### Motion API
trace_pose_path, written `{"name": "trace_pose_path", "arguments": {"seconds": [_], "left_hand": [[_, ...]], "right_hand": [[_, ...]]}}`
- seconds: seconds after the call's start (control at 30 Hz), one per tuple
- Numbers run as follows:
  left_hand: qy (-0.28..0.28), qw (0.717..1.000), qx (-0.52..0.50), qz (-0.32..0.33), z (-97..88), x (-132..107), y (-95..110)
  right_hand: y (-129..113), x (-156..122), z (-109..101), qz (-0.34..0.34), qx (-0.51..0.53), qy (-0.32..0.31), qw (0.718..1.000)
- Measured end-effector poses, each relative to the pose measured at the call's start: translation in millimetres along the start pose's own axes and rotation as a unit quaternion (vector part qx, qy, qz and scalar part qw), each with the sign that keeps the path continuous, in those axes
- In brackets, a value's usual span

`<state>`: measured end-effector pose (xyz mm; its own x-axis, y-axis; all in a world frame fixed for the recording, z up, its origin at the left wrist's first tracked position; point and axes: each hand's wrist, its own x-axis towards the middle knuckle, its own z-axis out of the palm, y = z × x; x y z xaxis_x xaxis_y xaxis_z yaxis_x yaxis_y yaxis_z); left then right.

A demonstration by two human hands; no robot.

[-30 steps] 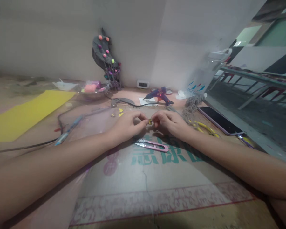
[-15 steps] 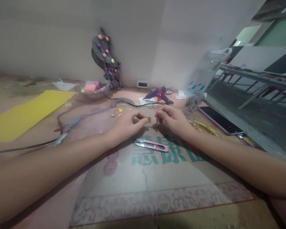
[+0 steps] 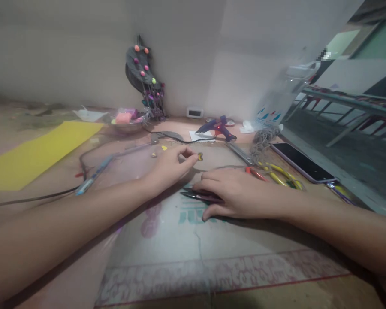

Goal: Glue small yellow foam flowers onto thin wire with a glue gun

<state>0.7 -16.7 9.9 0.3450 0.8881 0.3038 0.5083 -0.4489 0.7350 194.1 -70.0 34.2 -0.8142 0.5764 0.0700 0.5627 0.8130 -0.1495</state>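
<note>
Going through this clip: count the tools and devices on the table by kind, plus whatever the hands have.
Glue gun: 1
Phone: 1
Thread snips, under the right hand: 1
Yellow-handled pliers: 1
Red-handled tool: 1
Blue pen-like tool: 1
Small yellow piece, pinched by the left hand: 1
Total: 7

So the desk [image 3: 61, 171] is looking pretty cluttered: a yellow sheet [image 3: 35, 150] is lying flat over on the left, a black cable [image 3: 80, 165] is snaking past a blue pen-shaped tool [image 3: 94, 175], and a clear bowl [image 3: 125, 118] with pink stuff is sitting near the wall [image 3: 67, 51]. A dark ornament [image 3: 143, 75] dotted with coloured beads is leaning in the corner. A glue gun [image 3: 217, 127] is resting on white paper [image 3: 196, 135] at the back, grey twine [image 3: 263, 139] is bunching up beside a phone [image 3: 300, 162], and yellow-handled pliers [image 3: 283, 175] are lying just in front of the twine.
</note>
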Motion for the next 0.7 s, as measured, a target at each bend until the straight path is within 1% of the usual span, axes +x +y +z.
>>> {"name": "trace_pose_path", "arguments": {"seconds": [0.1, 0.2, 0.27, 0.33, 0.4, 0.47, 0.5, 0.63, 0.7], "left_hand": [[0.002, 1.0, -0.003, 0.001, 1.0, 0.4, -1.0], [-0.002, 1.0, -0.012, 0.006, 1.6, 0.6, -2.2], [-0.007, 1.0, -0.015, 0.004, 1.5, 0.4, -3.4], [-0.017, 1.0, -0.019, 0.003, 1.2, 0.0, -4.7], [-0.022, 0.999, -0.023, 0.006, 0.9, -0.3, -5.5], [-0.022, 0.999, -0.022, 0.009, 0.6, -0.4, -5.1], [-0.021, 1.0, -0.02, 0.01, 0.4, -0.4, -4.4], [-0.013, 1.0, -0.009, 0.01, 0.2, -0.2, -0.4], [-0.013, 1.0, -0.013, 0.01, 0.4, -0.5, 0.6]], "right_hand": [[-3.7, -1.5, 5.6, -0.006, -0.075, -0.002, 0.997], [0.3, -1.6, 8.5, -0.017, -0.099, 0.016, 0.995], [4.7, -0.8, 4.8, -0.005, -0.087, 0.059, 0.994], [10.7, -0.2, -2.4, 0.018, -0.061, 0.127, 0.99], [19.3, -0.6, -8.5, 0.047, -0.042, 0.202, 0.977], [30.0, -1.9, -9.1, 0.076, -0.043, 0.253, 0.963], [35.8, -2.5, -6.8, 0.084, -0.05, 0.265, 0.959], [55.2, -2.4, 11.3, 0.073, -0.076, 0.267, 0.958], [60.2, -0.6, 18.1, 0.095, -0.07, 0.27, 0.956]]}}
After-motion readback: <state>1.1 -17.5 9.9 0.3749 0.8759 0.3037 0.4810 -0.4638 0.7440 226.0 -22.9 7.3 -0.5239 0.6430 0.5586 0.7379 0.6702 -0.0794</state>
